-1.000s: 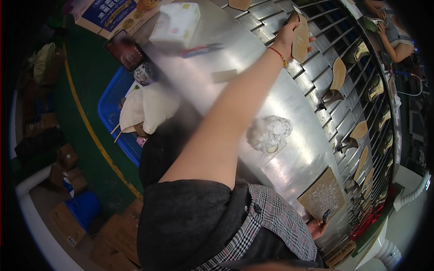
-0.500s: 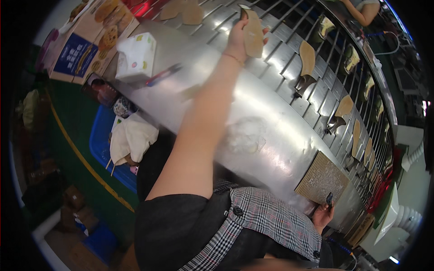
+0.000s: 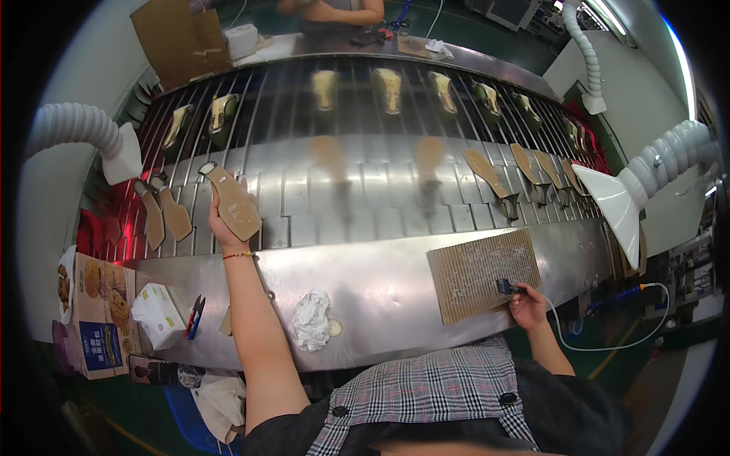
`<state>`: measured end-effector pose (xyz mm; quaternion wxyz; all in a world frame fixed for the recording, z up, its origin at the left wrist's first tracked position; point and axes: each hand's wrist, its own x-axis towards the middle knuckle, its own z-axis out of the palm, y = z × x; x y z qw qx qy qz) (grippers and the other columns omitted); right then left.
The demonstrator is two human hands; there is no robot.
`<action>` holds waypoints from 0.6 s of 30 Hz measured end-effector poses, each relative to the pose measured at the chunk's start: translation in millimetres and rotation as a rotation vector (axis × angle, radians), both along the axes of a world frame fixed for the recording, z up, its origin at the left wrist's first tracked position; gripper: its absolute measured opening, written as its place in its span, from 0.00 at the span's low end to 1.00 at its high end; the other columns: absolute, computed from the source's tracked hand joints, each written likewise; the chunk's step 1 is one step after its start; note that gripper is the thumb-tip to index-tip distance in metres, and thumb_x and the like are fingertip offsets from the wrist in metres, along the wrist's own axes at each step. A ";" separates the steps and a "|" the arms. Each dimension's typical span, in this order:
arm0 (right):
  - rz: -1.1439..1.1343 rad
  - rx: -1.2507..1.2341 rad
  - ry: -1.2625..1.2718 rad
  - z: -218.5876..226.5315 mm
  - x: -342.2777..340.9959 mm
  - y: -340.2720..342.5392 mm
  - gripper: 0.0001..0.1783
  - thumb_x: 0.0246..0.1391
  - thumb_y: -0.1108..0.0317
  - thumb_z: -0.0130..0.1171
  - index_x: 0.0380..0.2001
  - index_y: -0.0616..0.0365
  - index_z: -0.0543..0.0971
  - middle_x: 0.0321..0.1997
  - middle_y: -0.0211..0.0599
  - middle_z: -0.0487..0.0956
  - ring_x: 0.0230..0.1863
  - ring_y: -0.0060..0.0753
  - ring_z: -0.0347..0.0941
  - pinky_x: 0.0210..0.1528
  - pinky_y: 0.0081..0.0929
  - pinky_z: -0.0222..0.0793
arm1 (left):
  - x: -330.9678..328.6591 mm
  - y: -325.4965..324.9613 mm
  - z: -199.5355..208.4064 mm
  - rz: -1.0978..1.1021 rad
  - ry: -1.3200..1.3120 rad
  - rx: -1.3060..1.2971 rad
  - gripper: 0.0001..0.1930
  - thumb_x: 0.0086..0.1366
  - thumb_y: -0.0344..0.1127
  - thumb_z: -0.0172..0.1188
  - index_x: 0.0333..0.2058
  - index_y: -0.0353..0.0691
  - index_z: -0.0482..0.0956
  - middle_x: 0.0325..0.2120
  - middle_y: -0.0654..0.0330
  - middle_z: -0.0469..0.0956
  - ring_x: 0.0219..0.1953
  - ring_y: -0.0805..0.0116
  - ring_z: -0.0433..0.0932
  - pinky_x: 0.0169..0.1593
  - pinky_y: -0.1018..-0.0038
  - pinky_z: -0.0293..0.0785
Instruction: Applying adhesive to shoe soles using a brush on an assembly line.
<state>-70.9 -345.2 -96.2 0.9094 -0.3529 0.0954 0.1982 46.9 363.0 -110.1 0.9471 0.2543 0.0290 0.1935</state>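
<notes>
My left hand (image 3: 223, 222) grips a tan shoe sole (image 3: 234, 205) by its edge, above the left part of the slatted conveyor (image 3: 277, 186). The sole is tilted, its narrow end pointing away from me. At the right, my right hand (image 3: 528, 307) is closed on a small dark brush-like tool (image 3: 505, 286), its block-shaped head over a ribbed cardboard pad (image 3: 468, 277). From beside that hand a thin pale tube (image 3: 559, 334) loops off rightward. More tan soles (image 3: 487, 173), some with dark heels, lie on the slats; beyond them stand several shoe uppers (image 3: 388, 90).
A crumpled white cloth (image 3: 311, 319) lies on the metal ledge (image 3: 380, 273). At the left are red-handled snippers (image 3: 195, 315), a tissue pack (image 3: 158, 315) and a printed carton (image 3: 106, 319). White ducts (image 3: 669, 163) flank the conveyor. Across it, a person's arm (image 3: 353, 15) shows.
The view has swung round to face the conveyor squarely. My left hand still holds the sole, and my right hand still holds the tool by the cardboard pad.
</notes>
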 end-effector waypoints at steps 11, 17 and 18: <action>-0.006 0.056 -0.027 -6.3 1.7 10.5 0.18 0.62 0.63 0.49 0.47 0.65 0.78 0.34 0.49 0.83 0.33 0.40 0.79 0.41 0.30 0.74 | -9.5 -23.5 17.0 -0.065 -0.047 0.020 0.28 0.67 0.47 0.45 0.64 0.46 0.62 0.61 0.58 0.66 0.50 0.61 0.75 0.42 0.65 0.77; -0.072 0.007 0.056 -2.0 8.6 16.2 0.17 0.62 0.63 0.49 0.47 0.64 0.77 0.33 0.45 0.82 0.33 0.35 0.78 0.36 0.27 0.75 | -39.4 -109.5 77.5 -0.190 -0.269 -0.033 0.28 0.68 0.45 0.45 0.62 0.37 0.63 0.59 0.56 0.68 0.52 0.60 0.74 0.48 0.61 0.76; 0.032 -0.026 0.091 -0.3 10.8 17.8 0.17 0.62 0.63 0.49 0.47 0.64 0.77 0.33 0.45 0.82 0.33 0.35 0.78 0.36 0.27 0.75 | -46.1 -126.5 85.2 -0.244 -0.241 -0.085 0.26 0.69 0.45 0.44 0.62 0.38 0.64 0.59 0.56 0.68 0.52 0.59 0.74 0.48 0.61 0.76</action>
